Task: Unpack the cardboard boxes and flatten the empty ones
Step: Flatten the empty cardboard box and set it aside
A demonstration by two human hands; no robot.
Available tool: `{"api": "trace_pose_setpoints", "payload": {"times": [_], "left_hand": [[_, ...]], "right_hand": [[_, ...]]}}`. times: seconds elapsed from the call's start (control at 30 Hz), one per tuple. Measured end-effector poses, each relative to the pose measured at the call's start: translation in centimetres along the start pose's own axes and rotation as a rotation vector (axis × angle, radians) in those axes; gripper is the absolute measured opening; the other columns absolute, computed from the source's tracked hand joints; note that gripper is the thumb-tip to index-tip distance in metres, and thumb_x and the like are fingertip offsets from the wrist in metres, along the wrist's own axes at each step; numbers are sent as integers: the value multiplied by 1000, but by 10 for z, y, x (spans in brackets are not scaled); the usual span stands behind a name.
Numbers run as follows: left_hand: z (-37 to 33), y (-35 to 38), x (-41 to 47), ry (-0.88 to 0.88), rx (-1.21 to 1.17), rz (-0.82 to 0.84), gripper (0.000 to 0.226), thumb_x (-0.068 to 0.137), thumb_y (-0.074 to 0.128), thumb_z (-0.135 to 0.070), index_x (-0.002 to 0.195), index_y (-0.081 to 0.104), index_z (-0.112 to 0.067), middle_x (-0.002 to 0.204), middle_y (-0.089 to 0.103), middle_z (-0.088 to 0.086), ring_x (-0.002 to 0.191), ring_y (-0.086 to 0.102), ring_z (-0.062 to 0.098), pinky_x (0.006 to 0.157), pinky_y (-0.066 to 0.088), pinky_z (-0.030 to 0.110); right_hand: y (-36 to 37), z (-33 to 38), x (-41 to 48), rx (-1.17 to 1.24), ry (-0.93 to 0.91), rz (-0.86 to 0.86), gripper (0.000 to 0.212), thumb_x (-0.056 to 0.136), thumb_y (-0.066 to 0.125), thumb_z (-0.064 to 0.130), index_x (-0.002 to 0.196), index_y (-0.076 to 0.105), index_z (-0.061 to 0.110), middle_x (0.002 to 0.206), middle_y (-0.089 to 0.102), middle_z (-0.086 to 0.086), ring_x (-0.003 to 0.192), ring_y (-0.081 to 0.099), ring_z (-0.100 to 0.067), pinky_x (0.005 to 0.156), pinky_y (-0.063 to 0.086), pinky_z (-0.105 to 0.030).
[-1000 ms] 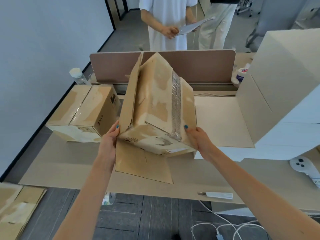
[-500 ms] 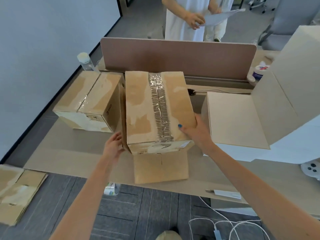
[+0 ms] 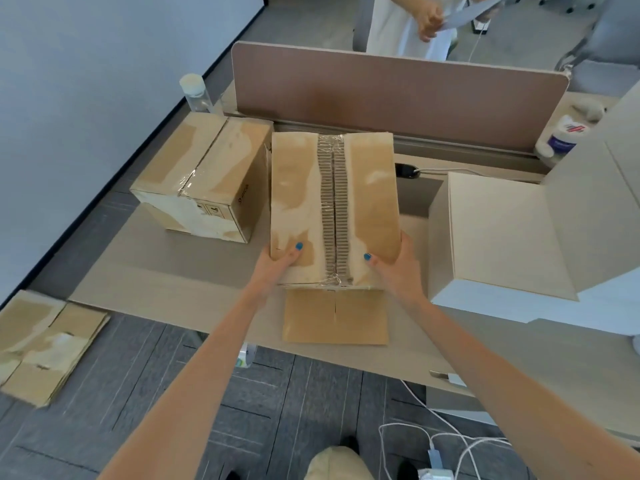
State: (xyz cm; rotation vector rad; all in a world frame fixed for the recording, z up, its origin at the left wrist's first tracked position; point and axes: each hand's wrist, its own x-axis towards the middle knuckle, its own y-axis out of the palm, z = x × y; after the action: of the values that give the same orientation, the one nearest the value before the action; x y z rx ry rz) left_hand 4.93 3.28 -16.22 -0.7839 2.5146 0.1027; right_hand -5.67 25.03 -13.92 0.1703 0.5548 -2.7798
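A worn brown cardboard box [image 3: 367, 195] stands on the desk [image 3: 166, 271] in front of me, its upper face sealed by a strip of torn clear tape down the middle. One loose flap [image 3: 334, 315] lies flat on the desk below it, toward me. My left hand [image 3: 275, 266] grips the box's near left corner, thumb on top. My right hand [image 3: 394, 268] grips the near right corner the same way. A second taped brown box [image 3: 201, 178] sits closed to the left, close beside the first.
Flattened cardboard [image 3: 45, 344] lies on the floor at the left. A large pale open box [image 3: 512, 233] fills the desk's right side. A brown divider panel [image 3: 398, 95] runs along the back, a bottle [image 3: 197, 93] at its left end. Another person stands beyond. Cables trail on the floor.
The box went from tilted on edge to flat on the desk, taped face up. My left hand moved from below the box's left side onto its near left corner.
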Motion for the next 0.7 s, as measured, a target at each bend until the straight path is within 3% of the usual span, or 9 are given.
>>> {"api": "trace_pose_setpoints", "payload": {"times": [0.07,0.17,0.27,0.37,0.47,0.53,0.6,0.7], "left_hand": [[3,10,4,22,41,19,60,89,71,-38,139,45,-16,129,61,-5,106,60,7,84,46,19],[1,26,12,54,122,42,50,94,64,-42,134,53,-15,121,65,-5,111,62,13,92,48,26],[-6,47,15,71,175,42,13,100,56,-34,104,54,-22,92,58,-14,87,58,5,73,44,18],[-7,65,10,97,189,26,13,100,56,-31,106,50,-21,88,56,-17,80,54,-1,68,43,18],[5,72,3,140,232,19,18,97,60,-36,105,53,-21,99,62,-12,88,58,2,88,47,28],[11,72,-1,154,299,41,60,89,63,-57,131,51,-15,126,61,0,113,60,15,104,46,40],[16,72,-3,164,547,-19,96,85,56,-69,154,22,-12,154,36,12,139,39,30,113,35,48],[21,74,-11,378,907,-170,90,93,47,-61,159,8,-13,165,7,15,152,6,32,122,13,49]], "right_hand": [[-5,-8,3,-35,33,-19,69,83,74,22,139,33,19,113,53,9,98,54,-12,81,43,-25],[-14,-17,10,-87,144,-55,66,84,72,27,139,35,17,112,56,3,101,56,-19,84,43,-30],[-26,-26,16,-176,196,-80,71,84,69,34,142,32,17,117,57,-1,111,54,-26,91,43,-35],[-40,-33,22,-201,170,-69,73,83,70,38,142,32,16,124,57,-3,115,54,-28,97,45,-43],[-54,-36,22,-203,144,-65,71,82,71,35,139,33,14,126,55,-5,113,55,-29,96,46,-47],[-62,-38,17,-241,82,-84,70,84,70,31,140,31,15,131,50,-5,115,52,-27,95,46,-48],[-69,-41,10,-322,3,-71,66,86,67,26,141,32,17,138,42,-3,119,48,-24,93,45,-45],[-79,-51,-4,-549,-164,-17,52,93,58,24,140,36,16,148,29,-1,127,42,-24,85,44,-36]]}}
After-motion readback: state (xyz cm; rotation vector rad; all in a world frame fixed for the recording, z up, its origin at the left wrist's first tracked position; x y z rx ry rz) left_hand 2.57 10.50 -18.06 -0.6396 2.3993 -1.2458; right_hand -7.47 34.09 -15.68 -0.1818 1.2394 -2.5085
